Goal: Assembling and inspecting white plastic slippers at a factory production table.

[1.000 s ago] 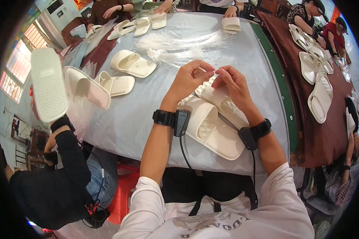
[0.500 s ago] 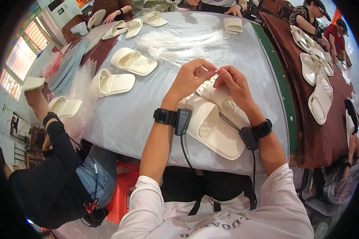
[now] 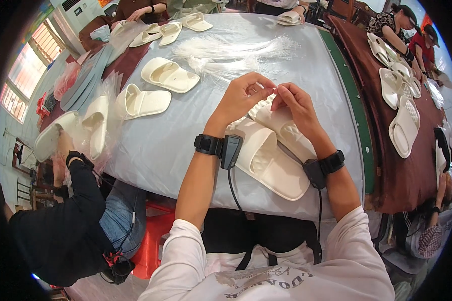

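My left hand and my right hand meet fingertip to fingertip above the table. Both are closed in a pinch; whatever lies between the fingers is too small to make out. Right below them, a cream slipper rests with its toe toward me. Its mate, another cream slipper, lies close against it on the right, partly hidden by my right hand. Beyond my hands a loose bundle of thin clear plastic strands is spread over the grey sheet covering the table.
Two cream slippers lie left of my hands, others farther back. At the left, a co-worker's hand holds a slipper by clear plastic bags. A brown-covered table with more slippers stands at the right, where other people work.
My hands have barely moved and still pinch together. The co-worker at left has lowered their hand and slipper toward the bags. A far person's hand has tilted up a slipper.
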